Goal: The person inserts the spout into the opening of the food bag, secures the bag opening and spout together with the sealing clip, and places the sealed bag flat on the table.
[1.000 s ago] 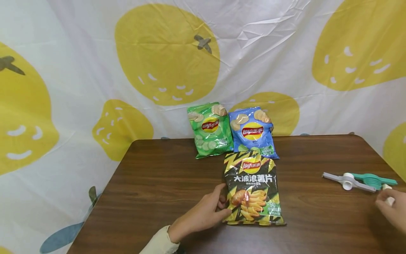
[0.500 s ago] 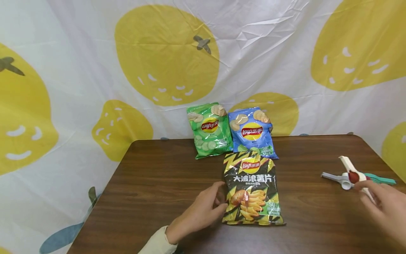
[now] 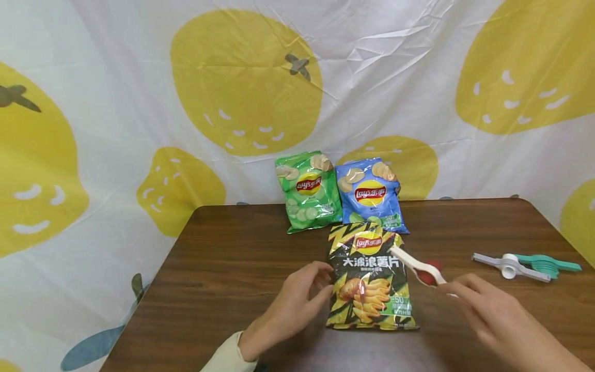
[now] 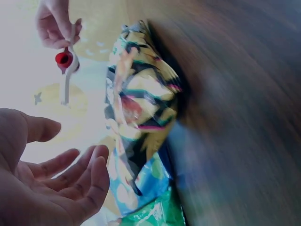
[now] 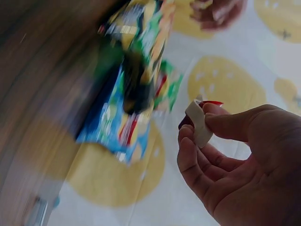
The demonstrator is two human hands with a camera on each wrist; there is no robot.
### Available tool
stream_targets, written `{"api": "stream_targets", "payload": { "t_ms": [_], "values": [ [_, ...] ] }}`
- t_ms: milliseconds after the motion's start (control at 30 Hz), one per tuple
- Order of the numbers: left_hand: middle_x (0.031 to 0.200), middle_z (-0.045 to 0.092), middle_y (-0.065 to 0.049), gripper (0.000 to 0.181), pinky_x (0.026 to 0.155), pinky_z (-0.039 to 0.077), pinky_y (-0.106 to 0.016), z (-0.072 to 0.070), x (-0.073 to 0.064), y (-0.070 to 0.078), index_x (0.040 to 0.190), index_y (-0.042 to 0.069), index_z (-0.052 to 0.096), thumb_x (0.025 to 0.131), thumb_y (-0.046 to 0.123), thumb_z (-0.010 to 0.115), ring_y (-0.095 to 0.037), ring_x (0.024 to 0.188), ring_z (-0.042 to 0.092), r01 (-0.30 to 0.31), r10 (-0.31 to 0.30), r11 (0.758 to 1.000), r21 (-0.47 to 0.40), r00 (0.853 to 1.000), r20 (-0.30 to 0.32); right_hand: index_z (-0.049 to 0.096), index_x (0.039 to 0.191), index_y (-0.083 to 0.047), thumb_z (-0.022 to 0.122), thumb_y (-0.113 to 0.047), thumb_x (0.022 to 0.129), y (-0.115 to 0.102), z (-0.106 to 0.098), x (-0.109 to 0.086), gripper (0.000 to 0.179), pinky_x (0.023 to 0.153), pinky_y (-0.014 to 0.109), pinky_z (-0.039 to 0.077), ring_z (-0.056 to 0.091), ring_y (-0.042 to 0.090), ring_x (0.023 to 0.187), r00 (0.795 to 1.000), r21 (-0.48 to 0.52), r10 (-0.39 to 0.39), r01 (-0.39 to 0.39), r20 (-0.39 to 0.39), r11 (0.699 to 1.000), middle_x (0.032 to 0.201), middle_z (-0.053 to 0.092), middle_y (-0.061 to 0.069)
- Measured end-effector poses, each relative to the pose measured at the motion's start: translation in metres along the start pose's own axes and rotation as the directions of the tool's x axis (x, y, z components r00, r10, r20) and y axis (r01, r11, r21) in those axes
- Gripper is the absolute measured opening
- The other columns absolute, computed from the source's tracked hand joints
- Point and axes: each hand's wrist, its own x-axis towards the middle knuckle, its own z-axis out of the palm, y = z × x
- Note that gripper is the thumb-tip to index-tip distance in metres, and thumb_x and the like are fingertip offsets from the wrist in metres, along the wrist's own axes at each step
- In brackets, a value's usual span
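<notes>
My right hand (image 3: 502,315) pinches one end of a white bag clip (image 3: 408,261) with a red round spout. The clip's far end slants over the upper right of a black-and-yellow chip bag (image 3: 355,320), overlapping it in the head view. Beside the bag's left edge is my left hand (image 3: 290,305), its fingers relaxed and nothing between them; the left wrist view shows a gap between thumb and fingers (image 4: 98,181). In the right wrist view, thumb and fingertips squeeze the clip's white strip (image 5: 202,127).
Behind the black bag, a green chip bag (image 3: 309,194) and a blue chip bag (image 3: 370,194) lean against the lemon-print cloth (image 3: 246,77). A grey clip with a white spout (image 3: 495,260) and a teal clip (image 3: 564,265) lie on the brown table (image 3: 223,258) at right.
My right hand has picked up the white clip at the right side and carried it left to the black bag. My left hand has come slightly off the bag's left edge.
</notes>
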Motion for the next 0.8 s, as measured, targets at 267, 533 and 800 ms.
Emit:
{"api": "stream_targets", "payload": {
  "t_ms": [267, 533, 800],
  "values": [
    [0.082, 0.062, 0.007, 0.024, 0.056, 0.047, -0.02, -0.005, -0.003, 0.015, 0.103, 0.018, 0.056, 0.093, 0.036, 0.044, -0.002, 0.065, 0.056, 0.087, -0.069, 0.976, -0.199, 0.993, 0.091, 0.059, 0.106, -0.032, 0.017, -0.041, 0.094, -0.031, 0.012, 0.011, 0.045, 0.058, 0.013, 0.039, 0.044, -0.004, 0.075, 0.973, 0.125, -0.207, 0.194, 0.1, 0.973, 0.098, 0.048, -0.016],
    [0.053, 0.053, -0.006, 0.024, 0.038, 0.041, -0.021, -0.018, -0.007, 0.039, 0.076, 0.007, 0.054, 0.091, 0.025, 0.051, -0.009, 0.041, 0.049, 0.18, -0.087, 0.916, -0.36, 0.962, 0.259, 0.047, 0.114, -0.035, 0.058, -0.033, 0.086, -0.055, 0.018, 0.016, 0.03, 0.061, 0.02, 0.046, 0.045, -0.005, 0.076, 0.932, 0.218, -0.08, 0.002, 0.353, 0.976, 0.095, 0.049, -0.022],
    [0.059, 0.051, 0.007, 0.013, 0.039, 0.036, -0.015, -0.005, -0.013, 0.033, 0.083, 0.015, 0.054, 0.09, 0.025, 0.053, 0.006, 0.048, 0.039, -0.041, 0.085, 0.976, -0.215, 0.976, 0.201, 0.033, 0.134, -0.019, 0.046, -0.053, 0.086, -0.054, 0.032, 0.021, 0.06, 0.06, 0.022, 0.046, 0.05, -0.002, 0.075, 0.812, 0.347, 0.042, -0.295, 0.582, 0.89, 0.093, 0.054, -0.015]
  ]
}}
